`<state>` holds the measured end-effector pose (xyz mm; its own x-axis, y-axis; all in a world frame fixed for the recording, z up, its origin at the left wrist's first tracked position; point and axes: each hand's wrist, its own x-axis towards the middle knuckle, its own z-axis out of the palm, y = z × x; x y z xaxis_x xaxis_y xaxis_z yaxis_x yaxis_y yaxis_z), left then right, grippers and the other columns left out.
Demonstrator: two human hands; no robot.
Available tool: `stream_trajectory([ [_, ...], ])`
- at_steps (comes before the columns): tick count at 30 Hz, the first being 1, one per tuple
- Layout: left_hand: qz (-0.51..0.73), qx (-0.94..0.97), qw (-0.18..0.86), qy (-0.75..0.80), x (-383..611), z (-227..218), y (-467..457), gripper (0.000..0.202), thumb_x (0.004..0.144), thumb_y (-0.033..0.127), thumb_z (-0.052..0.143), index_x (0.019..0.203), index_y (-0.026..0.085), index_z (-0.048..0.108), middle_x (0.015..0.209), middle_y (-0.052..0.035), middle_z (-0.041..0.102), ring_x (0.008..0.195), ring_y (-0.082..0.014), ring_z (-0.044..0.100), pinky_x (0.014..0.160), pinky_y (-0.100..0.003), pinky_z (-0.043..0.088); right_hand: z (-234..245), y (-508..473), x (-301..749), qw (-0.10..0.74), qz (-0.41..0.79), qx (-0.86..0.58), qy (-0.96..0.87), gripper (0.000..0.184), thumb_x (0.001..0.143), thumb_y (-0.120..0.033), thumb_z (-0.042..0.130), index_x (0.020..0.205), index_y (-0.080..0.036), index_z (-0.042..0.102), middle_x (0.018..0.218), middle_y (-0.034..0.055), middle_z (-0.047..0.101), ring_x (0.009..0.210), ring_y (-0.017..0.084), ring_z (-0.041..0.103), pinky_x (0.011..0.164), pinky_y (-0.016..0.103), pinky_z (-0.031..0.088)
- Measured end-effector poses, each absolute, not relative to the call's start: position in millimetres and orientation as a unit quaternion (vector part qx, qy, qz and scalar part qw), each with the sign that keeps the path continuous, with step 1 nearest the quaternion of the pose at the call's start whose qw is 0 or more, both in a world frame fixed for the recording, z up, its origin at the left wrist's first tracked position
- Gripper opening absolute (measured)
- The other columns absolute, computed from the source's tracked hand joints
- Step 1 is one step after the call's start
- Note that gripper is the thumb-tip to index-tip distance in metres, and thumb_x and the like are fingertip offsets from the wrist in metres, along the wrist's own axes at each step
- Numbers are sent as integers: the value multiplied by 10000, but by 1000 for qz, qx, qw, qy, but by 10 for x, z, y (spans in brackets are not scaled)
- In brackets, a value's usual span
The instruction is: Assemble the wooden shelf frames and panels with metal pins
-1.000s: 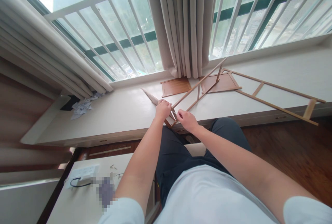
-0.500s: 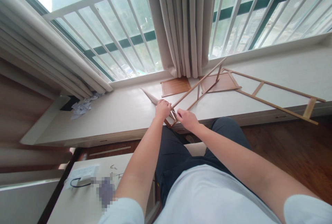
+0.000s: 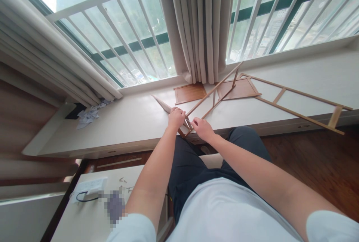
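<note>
Wooden frame (image 3: pixel 213 90) is located at the near edge of a long, smooth white window ledge (image 3: pixel 134 118), under both hands; clock positions are read from the hands, 12 o'clock toward the window. Behind the ledge at 12 o'clock hangs a matte beige fabric curtain (image 3: pixel 200 29) in deep vertical pleats. At 8 o'clock stands a flat, pale side table (image 3: pixel 81 216). A ladder-shaped second frame (image 3: pixel 279 96), of slim straight rails with crossbars, lies toward 3 o'clock, its outer end overhanging the ledge. The first frame, of similar slender brown rails, slants up toward 1 to 2 o'clock. Two flat rectangular panels with raised borders lie beyond: an orange-brown panel (image 3: pixel 190 93) at 12 o'clock, a paler panel (image 3: pixel 242 88) at 2 o'clock. Left hand (image 3: pixel 177 118) is closed around the frame's near corner. Right hand (image 3: pixel 203 129) has its fingers curled beside the same corner; whether they grip anything cannot be told. Crumpled white paper (image 3: pixel 89 116) lies at 9 o'clock.
</note>
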<state>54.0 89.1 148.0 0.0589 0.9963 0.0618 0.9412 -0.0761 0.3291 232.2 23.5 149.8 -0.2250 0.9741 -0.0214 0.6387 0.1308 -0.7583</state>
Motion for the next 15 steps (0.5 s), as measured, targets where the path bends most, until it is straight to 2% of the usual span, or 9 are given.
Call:
stream_trajectory([
  [3, 138, 721, 101, 672, 541, 1482, 891, 394, 1004, 328, 411, 841, 215, 751, 1116, -113, 727, 1315, -282, 472, 1165, -435, 394, 1446, 254, 2303, 309, 419, -546, -656, 245, 964, -287, 532, 731, -218, 562, 648, 5, 638, 653, 162, 566, 639, 266, 364],
  [8, 131, 718, 104, 676, 559, 1510, 878, 415, 1006, 319, 402, 794, 206, 740, 1171, -113, 719, 1319, -291, 469, 1168, -452, 390, 1373, 267, 2259, 352, 539, -514, -567, 236, 917, -275, 541, 688, -219, 536, 539, -30, 589, 475, 125, 510, 522, 248, 394],
  [15, 137, 715, 109, 676, 571, 1530, 865, 410, 1005, 315, 406, 784, 211, 735, 1184, -105, 721, 1308, -286, 468, 1172, -447, 387, 1333, 277, 2209, 360, 648, -493, -455, 212, 880, -312, 602, 704, -209, 543, 491, -40, 569, 373, 95, 458, 362, 203, 306],
])
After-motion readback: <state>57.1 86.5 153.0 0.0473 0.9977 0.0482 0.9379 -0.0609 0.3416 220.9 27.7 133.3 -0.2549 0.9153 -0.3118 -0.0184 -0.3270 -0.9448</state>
